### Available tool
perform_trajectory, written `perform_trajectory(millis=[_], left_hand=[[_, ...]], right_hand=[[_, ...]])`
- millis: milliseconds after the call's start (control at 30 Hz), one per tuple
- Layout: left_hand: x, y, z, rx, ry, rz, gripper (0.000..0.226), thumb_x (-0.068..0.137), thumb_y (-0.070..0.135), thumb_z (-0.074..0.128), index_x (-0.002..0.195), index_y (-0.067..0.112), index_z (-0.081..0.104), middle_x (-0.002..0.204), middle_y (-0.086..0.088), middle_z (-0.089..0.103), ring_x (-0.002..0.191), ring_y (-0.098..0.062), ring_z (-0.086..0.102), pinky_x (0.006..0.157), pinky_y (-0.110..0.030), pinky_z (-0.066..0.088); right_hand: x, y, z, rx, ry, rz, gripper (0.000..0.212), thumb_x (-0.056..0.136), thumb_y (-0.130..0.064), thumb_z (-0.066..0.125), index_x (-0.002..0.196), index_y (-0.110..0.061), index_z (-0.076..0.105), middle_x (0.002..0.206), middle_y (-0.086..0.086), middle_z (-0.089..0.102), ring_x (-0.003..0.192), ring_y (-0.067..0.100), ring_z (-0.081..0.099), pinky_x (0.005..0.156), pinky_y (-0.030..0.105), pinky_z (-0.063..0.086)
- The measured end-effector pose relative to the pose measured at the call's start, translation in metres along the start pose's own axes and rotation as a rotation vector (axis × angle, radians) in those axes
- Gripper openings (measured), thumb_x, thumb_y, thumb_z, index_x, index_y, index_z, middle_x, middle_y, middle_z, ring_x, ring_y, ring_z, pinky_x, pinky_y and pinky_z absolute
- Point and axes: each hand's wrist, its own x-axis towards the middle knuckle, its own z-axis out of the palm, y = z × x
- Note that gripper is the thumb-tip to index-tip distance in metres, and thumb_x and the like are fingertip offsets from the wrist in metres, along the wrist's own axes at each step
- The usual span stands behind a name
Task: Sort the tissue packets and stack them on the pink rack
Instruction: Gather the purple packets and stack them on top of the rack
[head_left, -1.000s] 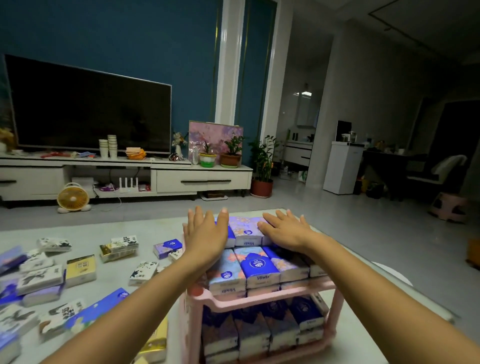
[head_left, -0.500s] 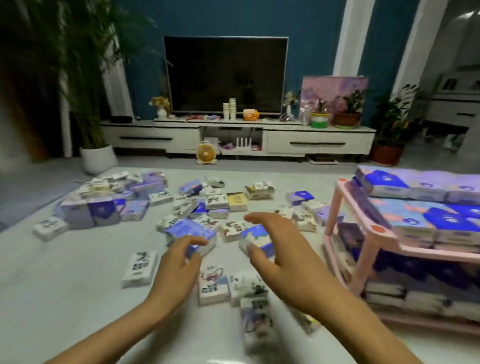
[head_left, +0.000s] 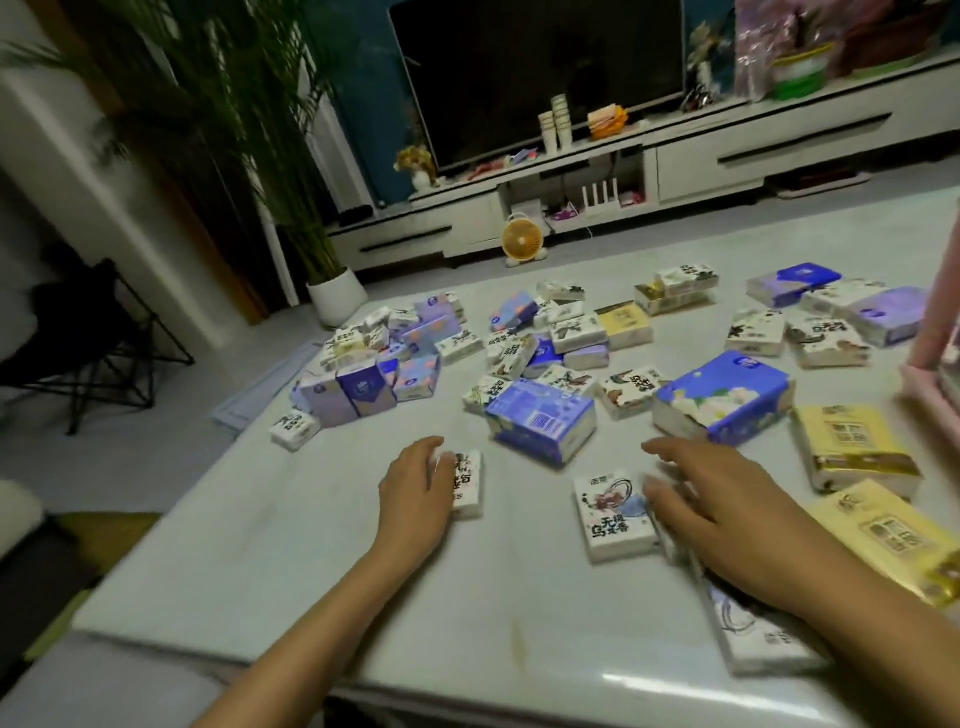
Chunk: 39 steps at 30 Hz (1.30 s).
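Reaching over the table (head_left: 311, 545), left hand (head_left: 415, 491) grips a white packet (head_left: 469, 486), right hand (head_left: 727, 506) lies spread beside a printed packet (head_left: 613, 517).

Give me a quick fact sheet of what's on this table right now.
Surface: grey table
Left hand: grips a small white packet
Right hand: open, fingers spread, beside a printed white packet
Loose stock: blue packets, yellow packets, many white ones
Pink rack: only its edge shows, far right
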Motion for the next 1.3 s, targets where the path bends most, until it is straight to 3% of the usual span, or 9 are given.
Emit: perform_trajectory(millis=[333, 500, 633, 733, 933, 1000, 1100, 1200, 1300], left_hand=[[0.061, 0.075, -0.004, -0.047, 0.036, 0.191, 0.036, 0.095, 0.018, 0.046, 0.131, 0.015, 0.046, 0.138, -0.002, 0.045, 0.128, -0.017, 0.039, 0.102, -0.031, 0.031], [0.119, 0.128, 0.045, 0.208, -0.244, 0.318, 0.053, 0.086, 0.011, 0.056, 0.136, 0.012, 0.04, 0.141, -0.008, 0.042, 0.128, -0.023, 0.039, 0.105, -0.036, 0.035], [0.172, 0.13, 0.072, 0.385, -0.519, 0.091, 0.064, 0.08, 0.012, 0.06, 0.135, 0.004, 0.028, 0.131, -0.016, 0.044, 0.117, -0.031, 0.044, 0.089, -0.035, 0.04], [0.194, 0.125, 0.078, 0.543, -0.644, -0.025, 0.075, 0.079, 0.021, 0.066, 0.139, 0.01, 0.023, 0.136, -0.014, 0.04, 0.119, -0.031, 0.043, 0.098, -0.04, 0.042], [0.187, 0.132, 0.068, 0.631, -0.618, 0.044, 0.032, 0.078, 0.027, 0.069, 0.098, 0.01, 0.05, 0.098, -0.006, 0.054, 0.082, -0.018, 0.05, 0.069, -0.025, 0.043], [0.168, 0.142, 0.048, 0.461, -0.453, 0.073, 0.032, 0.076, 0.033, 0.071, 0.088, 0.012, 0.05, 0.09, -0.006, 0.053, 0.071, -0.014, 0.047, 0.055, -0.023, 0.037], [0.129, 0.16, 0.019, 0.327, -0.238, 0.295, 0.049, 0.071, 0.038, 0.074, 0.106, 0.013, 0.05, 0.106, -0.006, 0.047, 0.084, -0.016, 0.048, 0.062, -0.023, 0.04], [0.07, 0.176, 0.003, 0.258, -0.508, 0.474, 0.081, 0.063, 0.052, 0.072, 0.131, 0.021, 0.039, 0.114, 0.005, 0.042, 0.102, -0.009, 0.048, 0.074, -0.01, 0.043], [0.033, 0.182, 0.009, 0.204, -0.759, 0.592, 0.088, 0.056, 0.059, 0.068, 0.134, 0.03, 0.039, 0.116, 0.013, 0.043, 0.104, 0.006, 0.047, 0.086, -0.005, 0.04]], right_hand=[[0.015, 0.01, 0.008, 0.083, 0.05, 0.069, 0.038, 0.093, -0.032, 0.046, 0.131, -0.026, 0.043, 0.126, -0.006, 0.053, 0.119, 0.014, 0.046, 0.098, 0.03, 0.034], [0.02, 0.013, 0.008, 0.116, 0.068, 0.082, 0.039, 0.094, -0.033, 0.043, 0.133, -0.028, 0.038, 0.129, -0.008, 0.049, 0.12, 0.012, 0.043, 0.099, 0.026, 0.033], [0.019, 0.015, 0.005, 0.115, 0.041, 0.057, 0.042, 0.096, -0.034, 0.039, 0.137, -0.029, 0.03, 0.135, -0.01, 0.042, 0.125, 0.01, 0.036, 0.102, 0.024, 0.029], [0.02, 0.015, 0.004, 0.107, 0.033, 0.042, 0.044, 0.097, -0.034, 0.037, 0.139, -0.029, 0.025, 0.137, -0.01, 0.039, 0.126, 0.012, 0.033, 0.102, 0.025, 0.027], [0.031, 0.022, 0.004, 0.17, 0.064, 0.069, 0.042, 0.096, -0.031, 0.04, 0.137, -0.025, 0.031, 0.131, -0.006, 0.046, 0.121, 0.016, 0.039, 0.098, 0.028, 0.032], [0.033, 0.021, 0.005, 0.285, 0.083, 0.108, 0.037, 0.095, -0.033, 0.042, 0.132, -0.024, 0.039, 0.119, -0.007, 0.054, 0.112, 0.015, 0.047, 0.094, 0.029, 0.037], [0.035, 0.009, 0.001, 0.733, 0.097, 0.241, 0.038, 0.091, -0.044, 0.047, 0.125, -0.027, 0.044, 0.1, -0.012, 0.056, 0.099, 0.01, 0.055, 0.087, 0.028, 0.044], [0.04, 0.0, -0.008, 1.233, 0.064, 0.379, 0.045, 0.086, -0.047, 0.053, 0.124, -0.025, 0.044, 0.106, -0.006, 0.062, 0.094, 0.011, 0.063, 0.083, 0.029, 0.051], [0.04, 0.001, -0.012, 1.293, 0.099, 0.472, 0.029, 0.087, -0.025, 0.061, 0.113, -0.013, 0.056, 0.088, 0.003, 0.067, 0.07, 0.008, 0.064, 0.061, 0.018, 0.052]])
